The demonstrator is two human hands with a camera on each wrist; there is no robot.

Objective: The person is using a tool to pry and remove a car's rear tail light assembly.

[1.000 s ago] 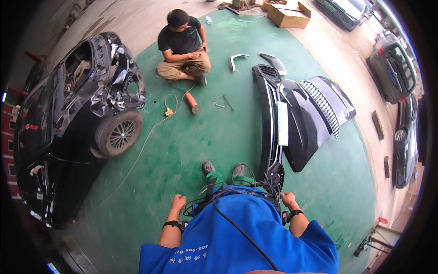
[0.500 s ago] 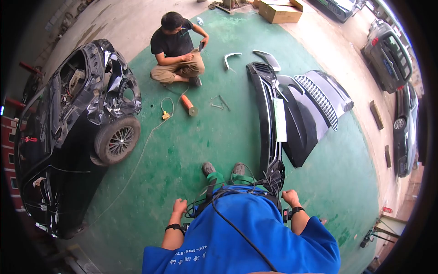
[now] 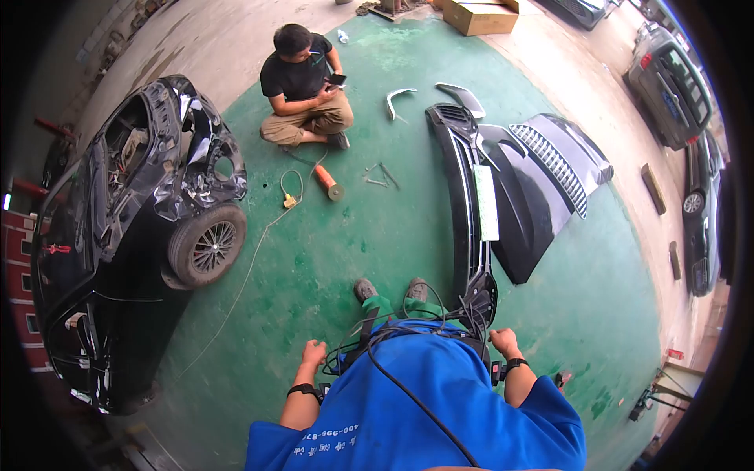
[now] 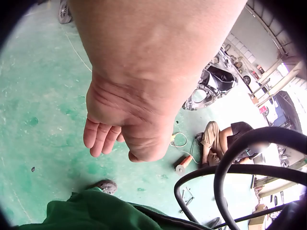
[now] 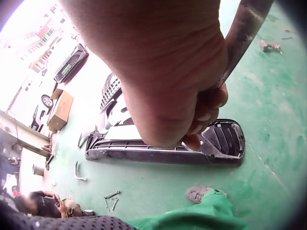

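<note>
My left hand [image 3: 314, 352] hangs at my left side over the green floor. In the left wrist view its fingers [image 4: 99, 139] bend loosely and hold nothing. At my right side, my right hand [image 3: 503, 342] is beside the near end of a car bumper [image 3: 462, 212] lying on the floor. The right wrist view shows its fingers curled round a flat metal bar [image 5: 246, 33], which runs back along the forearm; the gripped end is hidden. Black cables [image 3: 393, 330] loop across my waist.
A stripped black car [image 3: 118, 275] stands left. Ahead, a person [image 3: 306, 86] sits cross-legged with a phone [image 3: 337, 79]. An orange grinder [image 3: 327, 181], its yellow plug [image 3: 290, 201] and a few small tools [image 3: 382, 176] lie on the floor. A hood [image 3: 534, 220] lies beyond the bumper.
The seated person has brought a phone from beside the knee to in front of the body. My view has shifted slightly; both my hands stay at my sides.
</note>
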